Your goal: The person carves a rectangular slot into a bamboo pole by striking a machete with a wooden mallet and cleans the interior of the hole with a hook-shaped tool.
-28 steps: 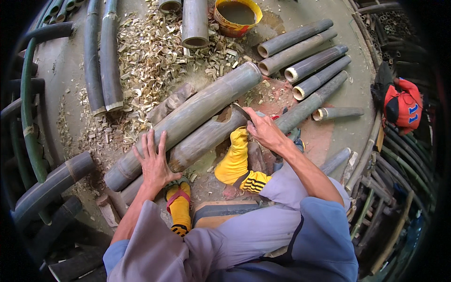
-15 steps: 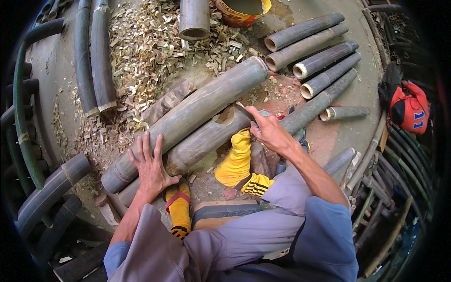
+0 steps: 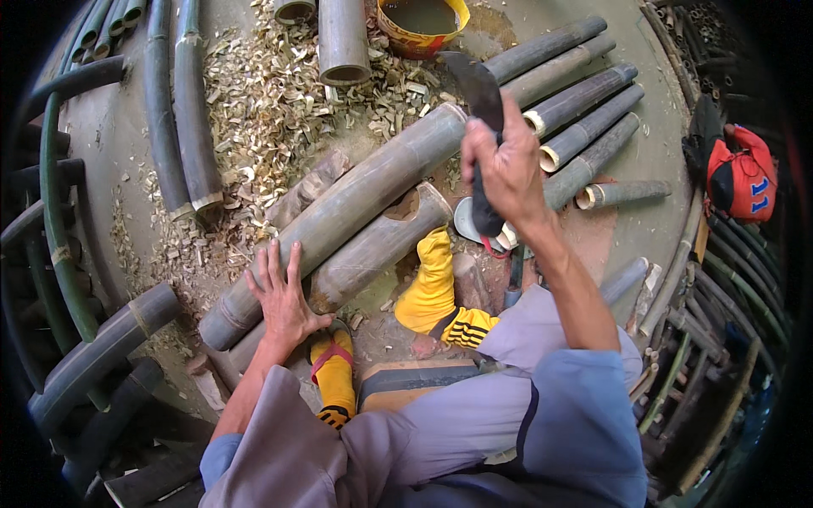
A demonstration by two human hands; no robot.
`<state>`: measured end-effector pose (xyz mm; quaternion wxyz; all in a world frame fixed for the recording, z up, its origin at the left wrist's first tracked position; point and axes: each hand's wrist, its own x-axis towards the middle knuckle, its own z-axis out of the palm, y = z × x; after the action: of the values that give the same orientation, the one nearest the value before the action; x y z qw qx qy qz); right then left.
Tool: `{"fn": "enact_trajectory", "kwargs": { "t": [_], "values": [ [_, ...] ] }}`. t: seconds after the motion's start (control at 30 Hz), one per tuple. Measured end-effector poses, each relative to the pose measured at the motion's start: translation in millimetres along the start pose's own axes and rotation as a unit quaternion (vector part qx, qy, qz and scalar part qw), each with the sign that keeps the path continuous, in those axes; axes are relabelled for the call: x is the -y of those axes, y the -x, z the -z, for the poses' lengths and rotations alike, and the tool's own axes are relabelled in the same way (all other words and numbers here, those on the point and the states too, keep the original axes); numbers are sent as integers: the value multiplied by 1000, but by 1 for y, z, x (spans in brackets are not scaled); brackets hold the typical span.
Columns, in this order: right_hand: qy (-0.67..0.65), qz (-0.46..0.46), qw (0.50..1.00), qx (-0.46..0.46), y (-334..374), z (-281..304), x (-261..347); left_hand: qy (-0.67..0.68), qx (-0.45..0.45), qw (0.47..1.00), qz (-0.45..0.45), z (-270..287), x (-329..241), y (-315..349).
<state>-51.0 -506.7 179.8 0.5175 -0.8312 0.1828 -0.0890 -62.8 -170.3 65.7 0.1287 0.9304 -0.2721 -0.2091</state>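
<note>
My right hand [image 3: 506, 169] is raised and closed around the dark handle of a broad, curved chopping knife [image 3: 478, 93], blade pointing up and away. My left hand [image 3: 284, 296] lies flat with fingers spread on a thick grey-green bamboo pole [image 3: 339, 216] that runs diagonally across the ground. A second, shorter bamboo section [image 3: 377, 250] lies against it on the near side, by my yellow-socked feet [image 3: 432, 288]. I am seated low, my knees in grey-blue trousers at the bottom of the view.
Bamboo chips [image 3: 271, 102] cover the ground beyond the pole. Several cut bamboo lengths [image 3: 584, 127] lie at the right, more poles [image 3: 174, 127] at the left and a short one [image 3: 343, 42] at the top. A yellow bucket [image 3: 423, 21] stands far, a red bag [image 3: 741, 178] right.
My right hand has lifted from the ground near the pole, now holding the knife raised high. My left hand stays pressed on the thick pole.
</note>
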Motion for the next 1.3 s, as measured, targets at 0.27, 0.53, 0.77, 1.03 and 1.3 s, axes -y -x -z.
{"fn": "enact_trajectory", "kwargs": {
  "t": [0.27,0.53,0.77,1.03,1.3],
  "values": [
    [383,23,917,-111,-51,112,-147,26,-71,994,-73,-2,-17,23],
    [460,22,885,-64,-64,128,-219,51,-54,997,-36,-5,-7,60],
    [478,-44,876,-46,-64,131,-219,140,-3,986,-90,-23,23,57],
    [466,89,864,-167,-24,132,-198,319,-117,940,19,47,46,75],
    [381,77,913,-119,22,93,-138,248,-310,894,207,125,140,-41]
  ]
}}
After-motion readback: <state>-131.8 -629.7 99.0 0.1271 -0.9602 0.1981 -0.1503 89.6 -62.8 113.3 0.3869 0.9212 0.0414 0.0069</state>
